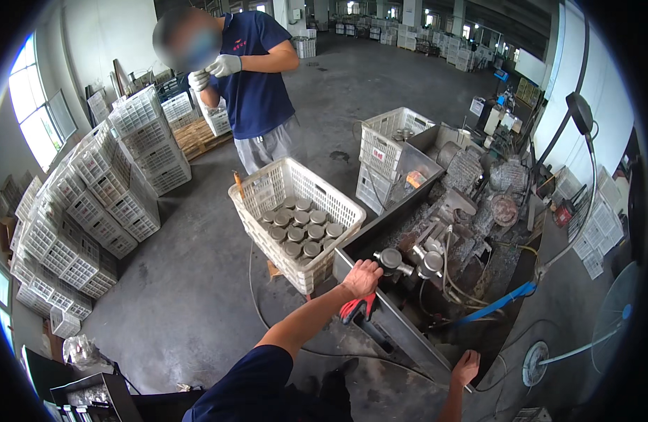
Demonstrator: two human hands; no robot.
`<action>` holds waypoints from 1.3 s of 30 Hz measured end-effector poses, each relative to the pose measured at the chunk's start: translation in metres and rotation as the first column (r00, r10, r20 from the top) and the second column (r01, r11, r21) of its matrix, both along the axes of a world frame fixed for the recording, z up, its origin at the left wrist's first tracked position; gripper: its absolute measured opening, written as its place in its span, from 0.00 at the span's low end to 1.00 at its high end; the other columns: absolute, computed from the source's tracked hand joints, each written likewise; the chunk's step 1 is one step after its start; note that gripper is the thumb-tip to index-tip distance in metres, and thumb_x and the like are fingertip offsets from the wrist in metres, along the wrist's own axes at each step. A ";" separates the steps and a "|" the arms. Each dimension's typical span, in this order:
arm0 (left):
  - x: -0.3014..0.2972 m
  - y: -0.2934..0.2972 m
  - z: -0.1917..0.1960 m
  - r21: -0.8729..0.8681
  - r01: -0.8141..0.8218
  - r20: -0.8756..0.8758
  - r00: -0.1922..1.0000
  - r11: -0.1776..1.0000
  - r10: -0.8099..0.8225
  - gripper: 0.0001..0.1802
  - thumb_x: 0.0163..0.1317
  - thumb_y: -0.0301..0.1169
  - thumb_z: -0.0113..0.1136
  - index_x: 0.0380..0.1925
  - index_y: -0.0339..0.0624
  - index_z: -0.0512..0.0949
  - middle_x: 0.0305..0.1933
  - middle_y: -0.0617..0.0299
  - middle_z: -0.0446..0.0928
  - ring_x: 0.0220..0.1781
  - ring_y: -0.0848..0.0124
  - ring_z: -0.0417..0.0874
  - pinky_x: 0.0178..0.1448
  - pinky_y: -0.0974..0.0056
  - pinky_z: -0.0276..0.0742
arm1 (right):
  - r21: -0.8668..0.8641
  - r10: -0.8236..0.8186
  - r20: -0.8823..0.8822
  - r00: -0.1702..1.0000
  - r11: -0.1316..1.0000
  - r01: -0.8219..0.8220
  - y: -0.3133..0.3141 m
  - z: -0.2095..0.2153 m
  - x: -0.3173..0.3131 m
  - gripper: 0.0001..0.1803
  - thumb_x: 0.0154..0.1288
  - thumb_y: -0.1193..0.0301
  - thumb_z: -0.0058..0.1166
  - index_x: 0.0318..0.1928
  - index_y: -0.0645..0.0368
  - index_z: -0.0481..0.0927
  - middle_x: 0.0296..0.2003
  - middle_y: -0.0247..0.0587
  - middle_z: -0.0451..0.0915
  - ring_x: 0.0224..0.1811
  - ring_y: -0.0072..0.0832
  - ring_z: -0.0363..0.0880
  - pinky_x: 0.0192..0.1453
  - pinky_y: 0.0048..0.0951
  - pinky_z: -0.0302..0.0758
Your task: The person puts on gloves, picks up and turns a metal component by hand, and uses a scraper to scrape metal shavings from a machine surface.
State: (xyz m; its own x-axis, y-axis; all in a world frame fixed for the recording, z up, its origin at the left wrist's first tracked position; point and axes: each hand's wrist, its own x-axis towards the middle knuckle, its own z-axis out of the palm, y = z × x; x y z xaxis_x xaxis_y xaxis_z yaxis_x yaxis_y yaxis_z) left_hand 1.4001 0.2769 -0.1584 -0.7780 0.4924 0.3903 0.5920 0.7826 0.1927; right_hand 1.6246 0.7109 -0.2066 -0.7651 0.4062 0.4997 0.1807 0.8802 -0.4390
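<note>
My left hand (363,278) is closed over the near rim of a grey metal machine trough (408,325). Just beyond its fingers sits a round-topped metal part with side stubs (389,259). A similar metal part (431,263) is by the machine's clamp. Lower right, my right hand (467,367) curls its fingers at the trough's near right corner; its fingertips are partly hidden. A red and black glove (357,308) hangs on the trough's outer side, below my left wrist. Left of the trough, a white plastic crate (296,261) holds several round-topped metal parts (311,232).
A co-worker (257,77) in white gloves stands behind the crate. Stacked white crates (92,204) line the left side. Metal chips (415,218) and hoses lie in the machine, with a blue hose (496,304). A fan (616,316) stands right; a cable (257,302) crosses the floor.
</note>
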 end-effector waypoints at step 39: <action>-0.026 0.004 -0.016 -0.003 0.240 -0.036 0.970 0.971 -0.240 0.18 0.58 0.46 0.60 0.25 0.42 0.81 0.30 0.55 0.81 0.38 0.56 0.85 0.46 0.54 0.82 | 0.019 -0.095 0.109 0.989 0.995 0.093 -0.006 0.011 0.001 0.06 0.68 0.74 0.52 0.35 0.63 0.79 0.32 0.50 0.76 0.32 0.52 0.77 0.35 0.49 0.72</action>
State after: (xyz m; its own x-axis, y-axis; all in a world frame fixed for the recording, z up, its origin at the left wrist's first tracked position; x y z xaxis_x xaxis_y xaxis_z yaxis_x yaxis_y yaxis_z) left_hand 1.3745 0.2812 -0.1746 -0.6223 0.6626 0.4167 0.7692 0.6164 0.1686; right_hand 1.6255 0.7047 -0.1955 -0.7745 0.4724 0.4207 0.3093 0.8629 -0.3996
